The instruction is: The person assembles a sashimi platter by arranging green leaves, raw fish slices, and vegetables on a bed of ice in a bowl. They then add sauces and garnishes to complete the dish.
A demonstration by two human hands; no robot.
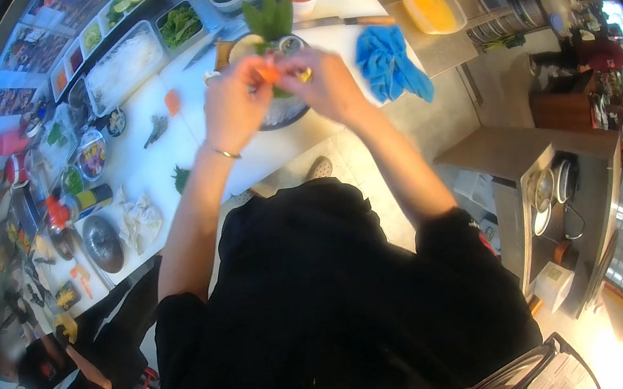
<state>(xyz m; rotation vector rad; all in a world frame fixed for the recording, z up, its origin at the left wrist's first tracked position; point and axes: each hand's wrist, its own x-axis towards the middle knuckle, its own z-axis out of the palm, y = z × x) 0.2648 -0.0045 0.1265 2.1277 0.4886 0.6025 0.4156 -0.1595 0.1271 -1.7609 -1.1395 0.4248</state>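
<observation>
Over the white cutting board, my left hand and my right hand meet with their fingers pinched on a soft orange slice. Its exact kind is hard to make out. Just below them stands a dark round plate with a pale filling, partly hidden by my hands. Broad green leaves rise at its far side, beside a small round cup. Another orange slice lies on the board to the left, near a greyish scrap and a green leaf.
A knife lies beyond the plate, with a crumpled blue cloth to the right. Farther right sits a tub of yellow liquid. A tray of white shreds stands far left. Two people are at the lower left.
</observation>
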